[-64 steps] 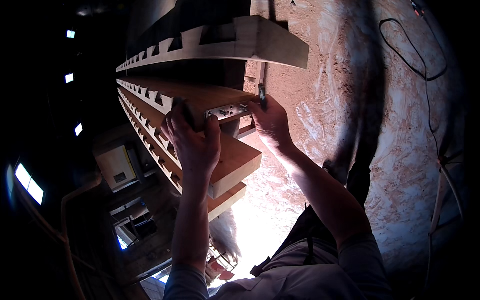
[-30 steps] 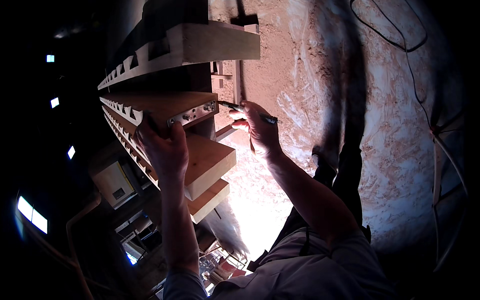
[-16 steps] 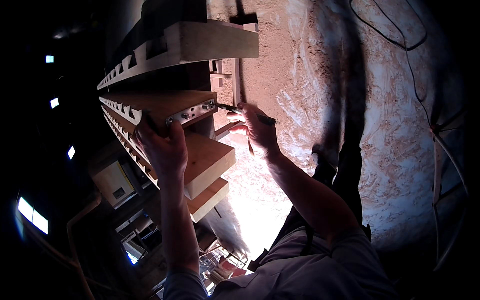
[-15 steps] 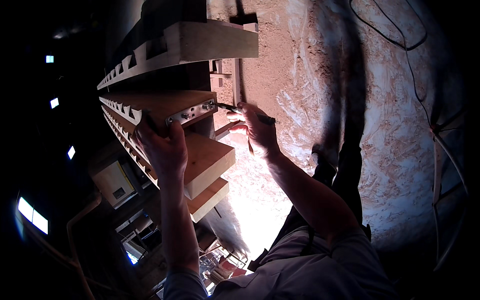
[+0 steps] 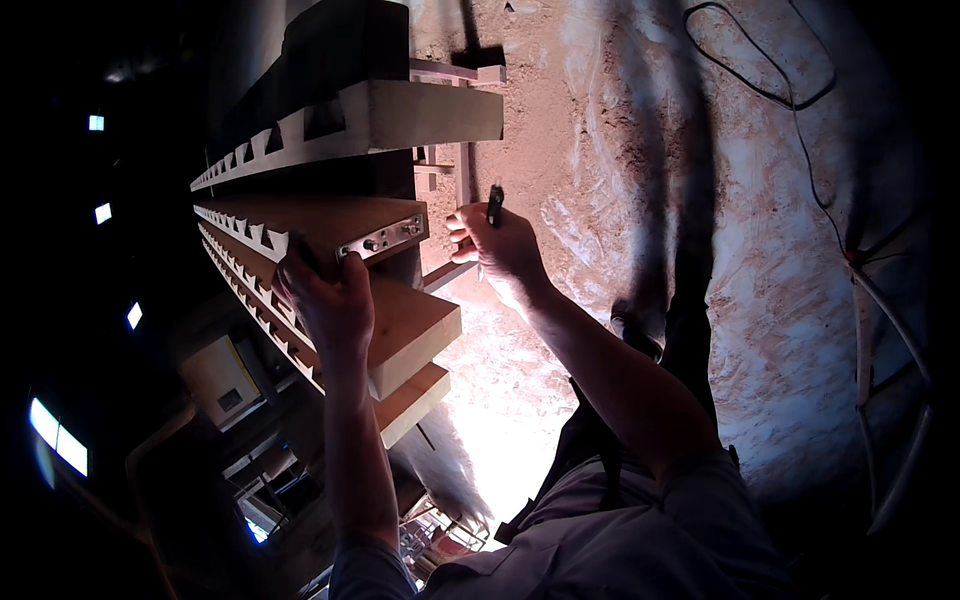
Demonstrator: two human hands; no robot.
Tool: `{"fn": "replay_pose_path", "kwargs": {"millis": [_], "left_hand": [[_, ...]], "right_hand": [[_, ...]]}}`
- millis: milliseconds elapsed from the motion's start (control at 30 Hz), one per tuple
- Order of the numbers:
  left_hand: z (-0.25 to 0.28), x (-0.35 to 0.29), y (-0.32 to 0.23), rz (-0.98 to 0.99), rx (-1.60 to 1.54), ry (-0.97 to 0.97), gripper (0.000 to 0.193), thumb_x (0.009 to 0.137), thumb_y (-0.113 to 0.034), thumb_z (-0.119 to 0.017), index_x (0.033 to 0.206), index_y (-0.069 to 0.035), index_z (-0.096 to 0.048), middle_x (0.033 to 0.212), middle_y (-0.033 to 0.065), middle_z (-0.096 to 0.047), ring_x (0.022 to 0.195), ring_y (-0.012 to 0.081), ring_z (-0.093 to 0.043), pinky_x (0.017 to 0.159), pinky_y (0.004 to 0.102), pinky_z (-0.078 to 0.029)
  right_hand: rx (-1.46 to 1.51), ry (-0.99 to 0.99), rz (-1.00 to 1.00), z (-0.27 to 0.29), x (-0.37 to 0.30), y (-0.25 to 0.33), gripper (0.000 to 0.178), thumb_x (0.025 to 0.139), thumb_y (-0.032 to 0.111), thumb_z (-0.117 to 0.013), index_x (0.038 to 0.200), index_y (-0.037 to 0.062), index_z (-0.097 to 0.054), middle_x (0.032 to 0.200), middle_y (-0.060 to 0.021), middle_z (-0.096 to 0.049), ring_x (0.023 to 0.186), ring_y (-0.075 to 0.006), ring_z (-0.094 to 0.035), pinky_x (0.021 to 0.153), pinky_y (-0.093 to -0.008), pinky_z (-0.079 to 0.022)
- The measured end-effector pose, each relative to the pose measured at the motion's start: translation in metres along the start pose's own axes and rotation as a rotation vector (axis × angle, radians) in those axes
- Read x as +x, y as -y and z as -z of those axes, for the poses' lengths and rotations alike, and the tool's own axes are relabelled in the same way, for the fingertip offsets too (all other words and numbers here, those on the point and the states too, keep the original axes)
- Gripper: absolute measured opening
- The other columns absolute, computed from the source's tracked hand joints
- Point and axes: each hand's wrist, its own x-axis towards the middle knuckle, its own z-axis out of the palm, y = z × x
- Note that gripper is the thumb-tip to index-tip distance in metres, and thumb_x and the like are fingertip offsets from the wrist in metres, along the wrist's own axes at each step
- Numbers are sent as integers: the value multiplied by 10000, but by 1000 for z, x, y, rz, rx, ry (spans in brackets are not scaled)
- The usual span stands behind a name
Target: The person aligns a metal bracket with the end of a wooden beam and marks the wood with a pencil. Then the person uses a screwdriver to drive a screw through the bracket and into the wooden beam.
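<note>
A metal plate (image 5: 382, 240) with holes and raised round studs lies along the end face of a wooden beam (image 5: 370, 212) that has a notched edge. My left hand (image 5: 328, 302) is closed at the beam's notched corner, its thumb on the near end of the plate; its other fingers are partly hidden in shadow. To the right of the beam, my right hand (image 5: 508, 255) is closed round a slim dark pen-like tool (image 5: 495, 206), held upright and apart from the plate. The tool's exact kind cannot be made out.
Another notched beam (image 5: 435, 112) lies beyond, and two more beam ends (image 5: 415, 335) show below. A cable (image 5: 800, 108) loops over the stained floor (image 5: 590, 200) at right, near a metal-legged frame (image 5: 864, 320). A pale box-like panel (image 5: 220, 380) stands at left.
My right hand has drawn the tool away from the plate's far end and turned it from lying sideways to upright. My left hand stays at the plate.
</note>
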Motion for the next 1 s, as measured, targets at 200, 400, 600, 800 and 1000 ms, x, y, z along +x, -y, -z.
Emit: {"fn": "replay_pose_path", "kwargs": {"millis": [200, 400, 600, 800, 1000], "left_hand": [[-1, 3, -5, -36, 31, -72, 637, 794, -229, -676, 1319, 53, -448, 1163, 231, -543, 1111, 426, -469, 1020, 548, -357], [-3, 8, -7, -77, -35, -83, 569, 797, -232, -675, 1249, 44, -468, 1135, 228, -543, 1104, 411, -481, 1026, 524, -346], [10, 7, -15, -48, -52, -18, 728, 828, -284, -693, 1418, 32, -405, 1262, 220, -553, 1210, 377, -486, 1073, 504, -315], [47, 7, -46, -248, -159, -100, 517, 841, -212, -747, 1283, -10, -571, 1195, 171, -567, 1174, 373, -486, 995, 482, -388], [70, 42, -115, -365, -337, -98, 313, 849, -53, -720, 1158, -60, -669, 1142, 133, -610, 1053, 322, -545, 901, 441, -410]], "right_hand": [[-160, 122, -128, -24, 3, -1, 345, 973, 215, -592, 1190, -51, -624, 1020, -152, -672, 910, -206, -679, 673, -335, -607], [-94, 87, -239, -28, 3, -5, 254, 979, 269, -604, 1063, 30, -590, 821, -75, -576, 694, -176, -609, 590, -345, -575], [125, 83, -242, -15, -10, 14, 249, 987, 241, -624, 1116, 33, -579, 838, -88, -600, 688, -165, -614, 586, -349, -565], [90, 317, -99, 22, -27, 50, 184, 1013, 208, -562, 1048, 36, -616, 794, -101, -659, 633, -179, -627, 534, -324, -503], [239, 254, 19, 38, -23, 108, 181, 1015, 213, -564, 980, 50, -635, 715, -72, -638, 585, -162, -610, 518, -306, -483]]}}
